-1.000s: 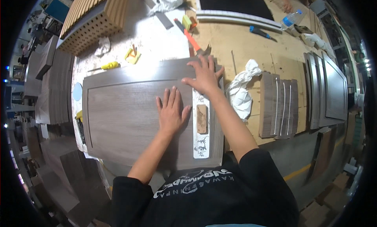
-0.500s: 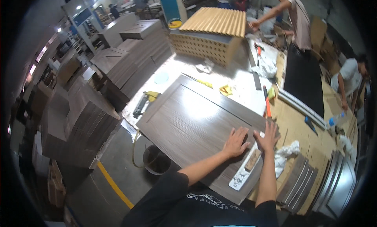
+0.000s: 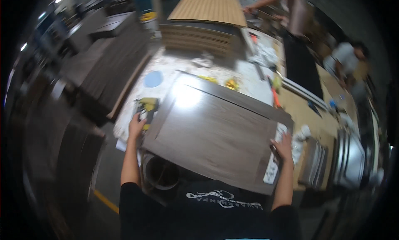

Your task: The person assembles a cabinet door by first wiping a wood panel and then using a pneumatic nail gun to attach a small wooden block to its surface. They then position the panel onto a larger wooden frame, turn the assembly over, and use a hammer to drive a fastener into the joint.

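A dark wood-grain panel (image 3: 212, 130) lies flat on the worktable in front of me. At its left edge, my left hand (image 3: 136, 126) is closed around the lower part of a yellow-and-black nail gun (image 3: 146, 107), somewhat blurred. Near the panel's right edge rests a long white strip (image 3: 272, 171) with dark marks at its near end. Over that strip my right hand (image 3: 284, 146) grips a small brown wooden block (image 3: 273, 149), mostly covered by the fingers.
Fluted tan boards (image 3: 208, 9) are stacked at the table's far side. A round blue disc (image 3: 153, 79) and an orange-handled tool (image 3: 275, 98) lie around the panel. A dark bin (image 3: 161, 172) stands below its left corner. Stacked boards (image 3: 110, 67) rise at left; two people work at right.
My left hand has left the panel's right side and reached the nail gun on the left. My right hand has come down the strip onto the block. The view has shifted.
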A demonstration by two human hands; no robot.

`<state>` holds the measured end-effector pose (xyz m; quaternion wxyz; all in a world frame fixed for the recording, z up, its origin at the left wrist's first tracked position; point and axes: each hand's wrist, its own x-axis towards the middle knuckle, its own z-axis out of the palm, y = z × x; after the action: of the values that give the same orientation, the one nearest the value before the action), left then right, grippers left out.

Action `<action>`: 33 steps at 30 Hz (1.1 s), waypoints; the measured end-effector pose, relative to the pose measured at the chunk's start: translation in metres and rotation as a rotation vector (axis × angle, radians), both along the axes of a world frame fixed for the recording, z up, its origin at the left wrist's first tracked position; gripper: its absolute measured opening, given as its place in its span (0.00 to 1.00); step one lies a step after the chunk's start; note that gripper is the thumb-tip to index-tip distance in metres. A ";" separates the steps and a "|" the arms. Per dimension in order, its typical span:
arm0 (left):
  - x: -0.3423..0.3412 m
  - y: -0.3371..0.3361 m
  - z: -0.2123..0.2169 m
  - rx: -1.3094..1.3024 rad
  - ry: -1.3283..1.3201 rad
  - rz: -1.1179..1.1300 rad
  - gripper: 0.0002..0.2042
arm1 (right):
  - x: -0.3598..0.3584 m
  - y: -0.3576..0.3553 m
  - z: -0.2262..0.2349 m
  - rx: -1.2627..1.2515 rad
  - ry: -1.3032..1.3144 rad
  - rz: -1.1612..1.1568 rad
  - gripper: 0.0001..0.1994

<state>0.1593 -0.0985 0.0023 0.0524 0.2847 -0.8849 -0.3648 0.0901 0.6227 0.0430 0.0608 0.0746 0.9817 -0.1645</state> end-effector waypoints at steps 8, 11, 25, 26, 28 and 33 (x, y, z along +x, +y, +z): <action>-0.068 -0.028 -0.066 -0.150 0.117 -0.300 0.46 | 0.010 -0.072 0.031 0.076 -0.101 -0.337 0.60; -0.074 -0.043 -0.020 0.143 0.073 -0.193 0.36 | 0.017 -0.079 0.041 0.099 -0.066 -0.342 0.56; -0.105 0.186 0.318 0.223 -0.070 -0.896 0.18 | 0.046 -0.068 0.045 -0.025 0.105 -0.316 0.64; -0.111 0.224 0.317 0.235 -0.079 -0.979 0.19 | 0.046 -0.068 0.044 -0.037 0.122 -0.331 0.64; -0.138 0.305 0.301 0.118 -0.114 -1.164 0.23 | 0.046 -0.068 0.041 -0.051 0.112 -0.365 0.64; -0.167 0.454 0.255 -0.084 -0.243 -1.367 0.22 | 0.044 -0.067 0.034 -0.088 0.118 -0.376 0.61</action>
<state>-0.0076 0.3559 0.2569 -0.2775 -0.2998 -0.8788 -0.2469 0.1339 0.5560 0.0771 -0.0253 0.2440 0.9443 -0.2196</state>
